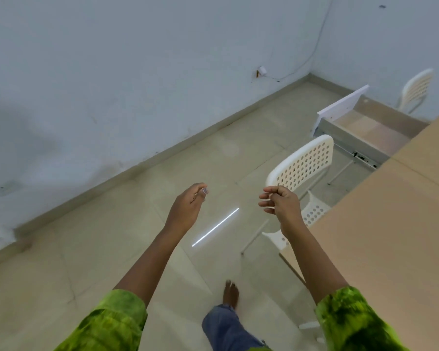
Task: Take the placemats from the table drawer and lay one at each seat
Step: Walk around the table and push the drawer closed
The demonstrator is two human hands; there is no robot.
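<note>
The table drawer (345, 133) stands pulled out from the light wooden table (380, 236) at the upper right; the part of its inside that shows holds nothing, and no placemat is in view. My left hand (188, 209) hovers over the floor with its fingers loosely curled and nothing in it. My right hand (280, 201) is raised beside it, in front of the near white chair (302, 168), fingers bent and apart, also holding nothing. Both hands are well short of the drawer.
A second white perforated chair (416, 89) stands past the drawer by the wall corner. Beige tiled floor (112, 249) stretches to the left up to a pale wall. My bare foot (230, 292) steps forward below the hands.
</note>
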